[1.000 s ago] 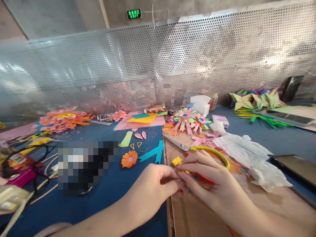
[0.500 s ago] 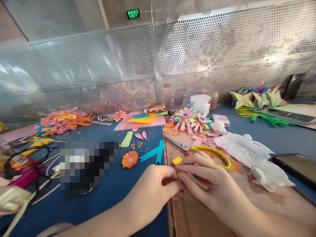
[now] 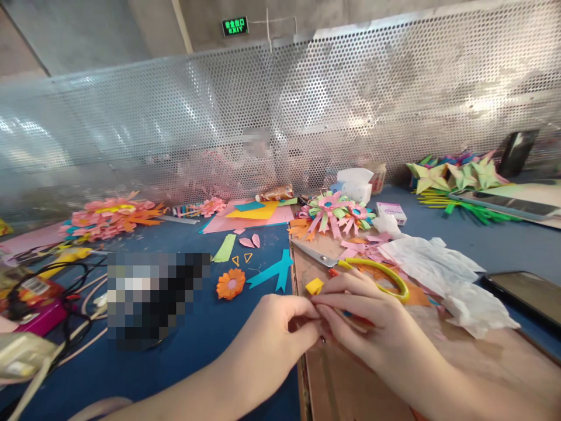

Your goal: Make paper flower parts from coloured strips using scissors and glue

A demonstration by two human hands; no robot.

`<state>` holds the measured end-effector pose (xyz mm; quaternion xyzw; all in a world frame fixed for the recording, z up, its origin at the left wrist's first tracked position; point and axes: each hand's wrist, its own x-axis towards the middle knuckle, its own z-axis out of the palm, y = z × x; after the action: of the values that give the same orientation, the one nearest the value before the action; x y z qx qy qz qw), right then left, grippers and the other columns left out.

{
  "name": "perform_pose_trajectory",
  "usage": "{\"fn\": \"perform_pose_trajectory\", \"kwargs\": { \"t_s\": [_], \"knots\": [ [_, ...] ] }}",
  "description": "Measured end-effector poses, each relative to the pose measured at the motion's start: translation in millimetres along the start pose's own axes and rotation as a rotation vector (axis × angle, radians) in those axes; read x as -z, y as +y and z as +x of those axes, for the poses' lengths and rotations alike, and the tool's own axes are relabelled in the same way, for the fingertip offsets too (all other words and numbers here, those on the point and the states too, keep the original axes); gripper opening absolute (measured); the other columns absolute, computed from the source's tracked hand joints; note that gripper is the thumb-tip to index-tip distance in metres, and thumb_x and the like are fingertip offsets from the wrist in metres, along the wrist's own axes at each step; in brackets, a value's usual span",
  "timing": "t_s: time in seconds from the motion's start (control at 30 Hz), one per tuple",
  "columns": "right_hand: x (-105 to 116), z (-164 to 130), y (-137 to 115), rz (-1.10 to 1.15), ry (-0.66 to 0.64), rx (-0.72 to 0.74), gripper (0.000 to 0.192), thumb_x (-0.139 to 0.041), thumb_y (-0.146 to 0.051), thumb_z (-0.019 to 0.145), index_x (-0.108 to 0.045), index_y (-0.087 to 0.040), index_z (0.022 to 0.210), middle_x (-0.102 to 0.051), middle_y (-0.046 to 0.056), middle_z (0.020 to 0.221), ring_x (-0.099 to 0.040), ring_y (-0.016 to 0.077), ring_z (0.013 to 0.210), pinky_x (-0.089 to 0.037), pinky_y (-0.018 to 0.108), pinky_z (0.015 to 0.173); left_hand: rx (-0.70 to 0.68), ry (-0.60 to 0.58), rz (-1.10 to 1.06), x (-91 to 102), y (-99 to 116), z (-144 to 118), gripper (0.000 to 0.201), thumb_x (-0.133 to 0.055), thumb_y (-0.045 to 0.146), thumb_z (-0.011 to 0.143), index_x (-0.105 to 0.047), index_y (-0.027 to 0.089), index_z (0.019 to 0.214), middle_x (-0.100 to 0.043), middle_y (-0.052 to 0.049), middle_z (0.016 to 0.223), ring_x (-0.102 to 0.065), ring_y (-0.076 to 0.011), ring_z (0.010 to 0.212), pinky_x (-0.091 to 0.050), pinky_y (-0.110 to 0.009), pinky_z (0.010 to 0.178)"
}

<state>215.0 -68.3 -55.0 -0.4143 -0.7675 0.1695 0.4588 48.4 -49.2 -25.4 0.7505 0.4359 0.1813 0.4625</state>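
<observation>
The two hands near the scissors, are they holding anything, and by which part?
The left hand and right hand pinch something small between their fingertips, beside the scissors; what it is and where it's gripped cannot be told.

small yellow paper piece (image 3: pixel 314 286) lies flat on the cardboard, just beyond fingertips.

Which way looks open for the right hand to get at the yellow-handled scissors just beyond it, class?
Probably yes, straight ahead. The scissors lie uncovered on the brown board just past the right hand, nothing between. That hand's fingertips meet the left hand over a small piece, so it would need to let go first.
</observation>
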Motion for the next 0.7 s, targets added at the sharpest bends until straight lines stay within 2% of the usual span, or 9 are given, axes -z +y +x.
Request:
{"fn": "perform_pose_trajectory", "kwargs": {
  "t_s": [0.2, 0.27, 0.37, 0.57, 0.7],
  "knots": [
    [2.1, -0.4, -2.3, -0.016, -0.053, -0.043, 0.023, -0.049, -0.018, 0.088, -0.071, -0.025, 0.083, -0.063, 0.005, 0.085, -0.053, 0.0192, 0.08, -0.046, 0.036, 0.071, -0.003, -0.006, -0.026, 0.6, 0.8, -0.2, 0.018, -0.047, 0.018, 0.08, -0.063, 0.016, 0.072, -0.063, 0.002, 0.07, -0.055, -0.0145, 0.071, -0.04, -0.022, 0.066],
    [4.5, -2.0, -3.5, -0.007, -0.054, -0.073, 0.019, -0.052, -0.022, 0.087, -0.07, -0.025, 0.093, -0.062, 0.005, 0.093, -0.053, 0.0195, 0.087, -0.047, 0.036, 0.076, -0.003, -0.027, -0.095, 1.6, 1.4, 0.0, 0.019, -0.049, 0.021, 0.081, -0.065, 0.015, 0.073, -0.065, 0.001, 0.072, -0.058, -0.015, 0.074, -0.042, -0.022, 0.068],
    [9.9, -3.4, -4.7, 0.061, -0.062, -0.162, 0.025, -0.054, -0.028, 0.086, -0.064, -0.023, 0.108, -0.057, 0.006, 0.107, -0.052, 0.0196, 0.1, -0.046, 0.033, 0.085, 0.006, -0.068, -0.231, 3.3, 1.8, 0.8, 0.022, -0.053, 0.028, 0.082, -0.068, 0.014, 0.076, -0.068, -0.001, 0.076, -0.06, -0.0154, 0.076, -0.044, -0.023, 0.072],
    [15.5, 0.7, 0.9, 0.225, -0.021, -0.26, 0.019, -0.049, -0.032, 0.089, -0.066, -0.023, 0.085, -0.061, 0.003, 0.089, -0.058, 0.0154, 0.086, -0.046, 0.027, 0.076, 0.081, -0.11, -0.408, 3.5, 0.2, 0.9, 0.022, -0.058, 0.03, 0.081, -0.07, 0.012, 0.087, -0.071, -0.006, 0.085, -0.062, -0.0141, 0.072, -0.045, -0.025, 0.07],
    [13.3, 2.1, 4.4, 0.327, -0.057, -0.285, 0.018, -0.052, -0.036, 0.088, -0.065, -0.022, 0.087, -0.061, 0.003, 0.091, -0.059, 0.0144, 0.084, -0.047, 0.025, 0.073, 0.128, -0.111, -0.437, 3.5, 1.3, -0.5, 0.021, -0.057, 0.029, 0.081, -0.069, 0.012, 0.085, -0.072, -0.007, 0.085, -0.062, -0.0128, 0.071, -0.043, -0.024, 0.067]
  ]
}}
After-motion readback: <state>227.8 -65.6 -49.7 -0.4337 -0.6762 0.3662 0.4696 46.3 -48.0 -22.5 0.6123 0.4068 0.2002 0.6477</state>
